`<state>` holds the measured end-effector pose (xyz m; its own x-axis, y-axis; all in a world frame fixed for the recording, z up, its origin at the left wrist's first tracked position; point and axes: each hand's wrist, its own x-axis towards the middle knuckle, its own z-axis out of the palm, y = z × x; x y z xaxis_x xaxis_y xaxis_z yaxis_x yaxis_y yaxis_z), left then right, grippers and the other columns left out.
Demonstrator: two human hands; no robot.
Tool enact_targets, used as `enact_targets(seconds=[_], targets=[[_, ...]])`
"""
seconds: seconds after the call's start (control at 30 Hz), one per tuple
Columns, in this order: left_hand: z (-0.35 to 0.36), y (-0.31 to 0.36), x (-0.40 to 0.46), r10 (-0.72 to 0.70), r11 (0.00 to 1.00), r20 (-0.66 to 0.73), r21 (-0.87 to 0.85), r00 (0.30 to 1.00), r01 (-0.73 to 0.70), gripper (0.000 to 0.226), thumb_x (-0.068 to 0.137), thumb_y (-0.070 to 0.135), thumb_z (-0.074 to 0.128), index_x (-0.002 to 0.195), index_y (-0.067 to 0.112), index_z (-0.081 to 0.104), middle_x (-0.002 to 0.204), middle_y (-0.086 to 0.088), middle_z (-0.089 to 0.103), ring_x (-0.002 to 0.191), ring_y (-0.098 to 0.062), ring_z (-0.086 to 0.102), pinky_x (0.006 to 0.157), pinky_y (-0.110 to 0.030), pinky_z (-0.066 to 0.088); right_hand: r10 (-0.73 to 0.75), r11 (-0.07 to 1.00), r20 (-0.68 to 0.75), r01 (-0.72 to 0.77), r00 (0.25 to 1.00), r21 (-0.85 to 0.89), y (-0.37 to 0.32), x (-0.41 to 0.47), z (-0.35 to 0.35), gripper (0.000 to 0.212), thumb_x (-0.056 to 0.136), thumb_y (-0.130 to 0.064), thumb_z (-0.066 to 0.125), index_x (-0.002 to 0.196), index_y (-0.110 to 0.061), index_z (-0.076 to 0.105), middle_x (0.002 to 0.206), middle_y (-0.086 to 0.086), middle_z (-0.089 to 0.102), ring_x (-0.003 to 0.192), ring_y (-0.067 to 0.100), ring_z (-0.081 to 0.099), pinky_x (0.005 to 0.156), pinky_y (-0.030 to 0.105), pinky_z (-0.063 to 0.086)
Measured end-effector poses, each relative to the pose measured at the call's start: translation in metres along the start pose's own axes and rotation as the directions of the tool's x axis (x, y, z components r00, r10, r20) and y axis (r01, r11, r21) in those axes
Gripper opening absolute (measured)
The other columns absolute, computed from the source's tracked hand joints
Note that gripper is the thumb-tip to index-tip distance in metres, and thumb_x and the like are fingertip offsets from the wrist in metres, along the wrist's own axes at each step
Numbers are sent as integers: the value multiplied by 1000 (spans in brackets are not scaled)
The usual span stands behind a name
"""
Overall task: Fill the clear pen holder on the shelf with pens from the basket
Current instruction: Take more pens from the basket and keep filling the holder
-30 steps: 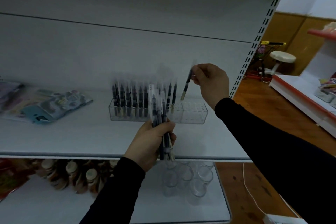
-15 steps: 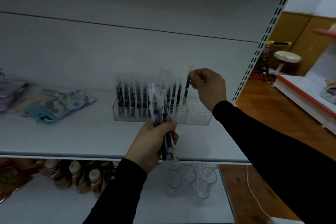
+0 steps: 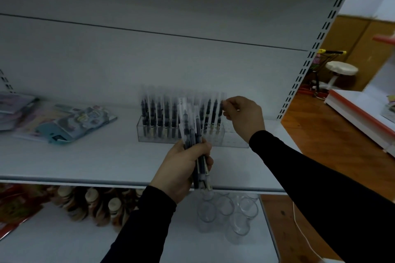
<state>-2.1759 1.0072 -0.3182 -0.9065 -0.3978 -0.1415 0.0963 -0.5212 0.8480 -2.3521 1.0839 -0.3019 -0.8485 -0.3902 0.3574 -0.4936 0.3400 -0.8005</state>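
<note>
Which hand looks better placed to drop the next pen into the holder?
The right hand, probably. It is up at the pen holder, fingers on the end pen, beside the unfilled slots. The left hand grips the spare pens in front of the shelf.

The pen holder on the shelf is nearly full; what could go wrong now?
1. The right hand pinches the pen by its top only, so it may tilt and miss its slot in the clear pen holder.
2. The left hand grips a loose bundle of pens; one could slip down.
</note>
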Motion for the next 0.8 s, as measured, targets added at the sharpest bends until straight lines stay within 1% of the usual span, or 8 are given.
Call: enact_targets(seconds=[0.17,0.23,0.33,0.43,0.5,0.6,0.7,0.8], targets=[[3,-2,-1,-24,1000,13,-3,1000,24,6,89,2,58,85,6,57,68,-8,56,57,-20,55,52,-27,49,-4,996,-46,0,999,-89,-1,-12,-9,20,96,-27,59,93,-11,70,89,4,72,85,20,69,84,36,56],[4,-4,-2,-50,999,13,-6,999,50,4,89,3,59,86,5,59,68,-8,57,57,-20,56,53,-26,50,29,1000,-43,-30,999,-8,-5,-23,-14,18,94,-31,61,87,-17,69,84,0,72,80,17,70,82,37,58],[6,-8,-4,-69,997,11,18,998,69,3,87,3,61,85,5,60,67,-8,58,56,-20,56,53,-27,50,117,977,92,-132,989,169,-15,-45,-21,22,93,-36,63,82,-18,70,82,0,74,75,14,72,79,35,61],[10,-13,-9,-82,993,27,82,996,80,6,84,3,64,83,5,58,64,-7,57,53,-18,55,51,-26,46,180,925,243,-248,953,289,-26,-65,-26,32,93,-37,62,90,-6,72,85,8,73,73,16,70,72,27,60],[13,-15,-12,-98,988,45,128,994,91,8,83,4,66,82,5,58,62,-6,56,52,-17,53,48,-25,44,202,900,315,-303,927,315,-28,-74,-30,38,93,-36,61,95,0,71,87,11,71,73,15,68,66,21,57],[15,-19,-15,-118,979,55,173,992,107,8,83,5,67,83,5,58,61,-6,56,50,-16,52,46,-24,43,218,890,383,-344,898,300,-25,-80,-34,35,93,-33,62,101,1,70,95,15,71,74,15,67,66,21,55],[18,-21,-18,-128,979,51,165,990,118,7,86,8,65,86,5,59,61,-6,56,48,-16,51,44,-24,42,265,838,373,-404,889,367,-22,-83,-39,30,93,-26,64,98,2,70,91,14,70,70,14,66,65,20,55],[18,-21,-18,-129,982,11,141,992,126,10,88,13,64,84,6,58,62,-7,57,48,-16,50,43,-24,42,308,787,300,-419,903,453,-23,-79,-45,22,93,-23,64,83,-4,69,83,11,69,68,15,62,63,19,54]])
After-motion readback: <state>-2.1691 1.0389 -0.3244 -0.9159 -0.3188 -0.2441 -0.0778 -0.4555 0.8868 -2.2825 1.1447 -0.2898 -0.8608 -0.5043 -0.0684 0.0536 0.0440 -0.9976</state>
